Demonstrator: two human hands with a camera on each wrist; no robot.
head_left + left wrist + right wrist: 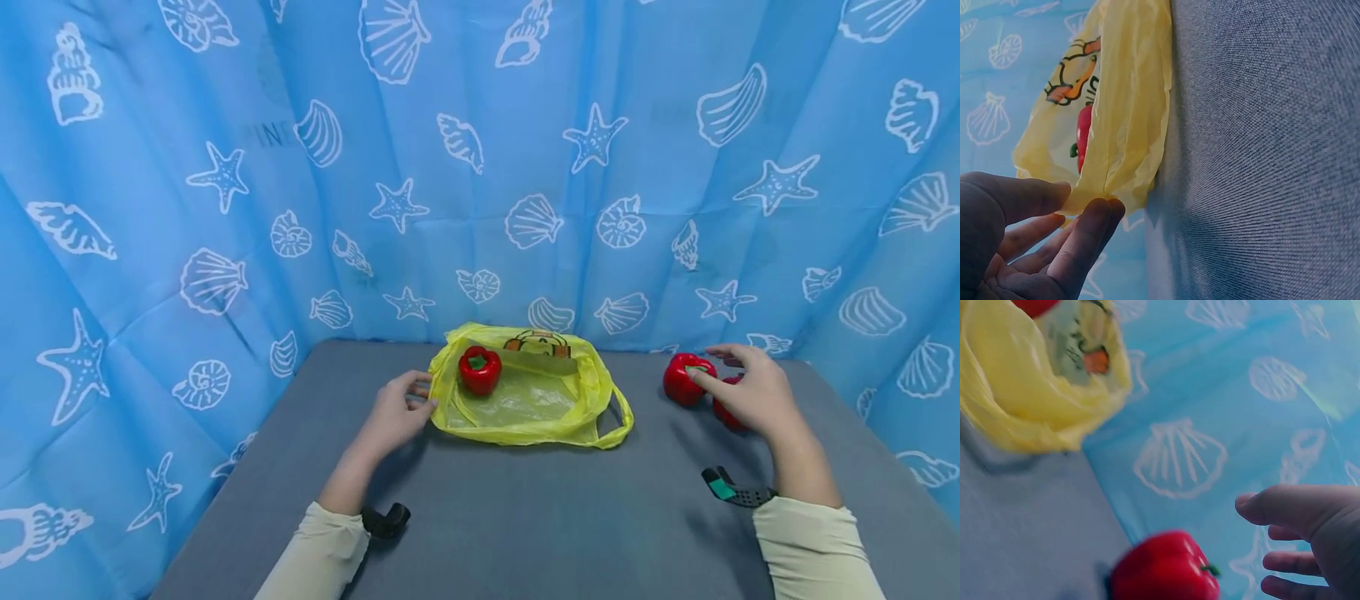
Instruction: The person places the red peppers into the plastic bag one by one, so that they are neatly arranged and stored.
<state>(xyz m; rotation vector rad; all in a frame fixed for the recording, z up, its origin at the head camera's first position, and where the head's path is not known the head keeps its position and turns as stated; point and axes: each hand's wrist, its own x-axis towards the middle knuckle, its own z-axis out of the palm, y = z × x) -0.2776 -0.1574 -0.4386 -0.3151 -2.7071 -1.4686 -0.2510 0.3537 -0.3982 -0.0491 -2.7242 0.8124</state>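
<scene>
A yellow plastic bag (pixel 517 432) lies on its side on the table, its mouth spread wide. Inside, toward its left, sits a red bell pepper (pixel 480 379) with a green stem. My left hand (pixel 396 412) pinches the bag's left rim between thumb and fingers, clearest in the left wrist view. On the right, a second red bell pepper (pixel 681 383) stands next to a third red bell pepper (pixel 726 414), which is partly hidden by my right hand (pixel 759 393). That hand hovers over them with fingers parted, apart from the pepper (pixel 1163 569) in the right wrist view.
The grey table (pixel 555 517) stretches in front of the bag and between the bag and the peppers. Behind and at both sides hangs a blue curtain (pixel 480 250) with white shell and starfish prints. A bag handle loop (pixel 621 429) trails to the right.
</scene>
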